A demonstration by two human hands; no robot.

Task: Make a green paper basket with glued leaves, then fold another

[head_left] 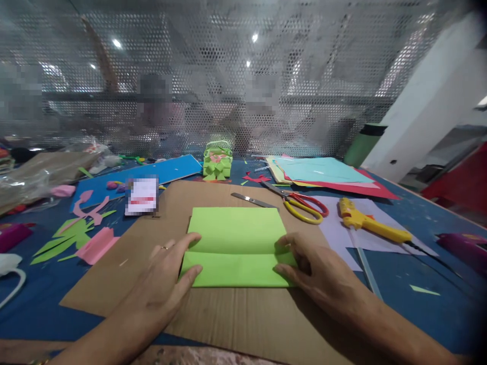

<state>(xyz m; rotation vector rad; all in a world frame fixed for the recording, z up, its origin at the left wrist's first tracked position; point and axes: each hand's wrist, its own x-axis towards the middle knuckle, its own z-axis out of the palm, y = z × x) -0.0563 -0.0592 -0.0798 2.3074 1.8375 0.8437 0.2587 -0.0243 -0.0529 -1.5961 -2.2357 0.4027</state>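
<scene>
A light green sheet of paper (236,230) lies in front of me with its near part folded over, so a crease runs from side to side. My left hand (169,271) grips its left edge, the thumb on the folded flap and the index finger higher up. At the opposite edge, my right hand (312,266) holds the paper with curled fingers and the thumb pressed on the flap. Beneath the paper is a brown cardboard sheet (144,223). Beyond it rest scissors with red and yellow handles (304,208) and a metal blade (253,199).
A yellow glue gun (373,223) lies on pale purple paper (335,238) at right. A small green paper basket (216,162) stands at the back, near stacked coloured sheets (323,170). Green paper scraps (72,235) and pink paper (99,245) lie left. Perforated metal (213,61) rises behind.
</scene>
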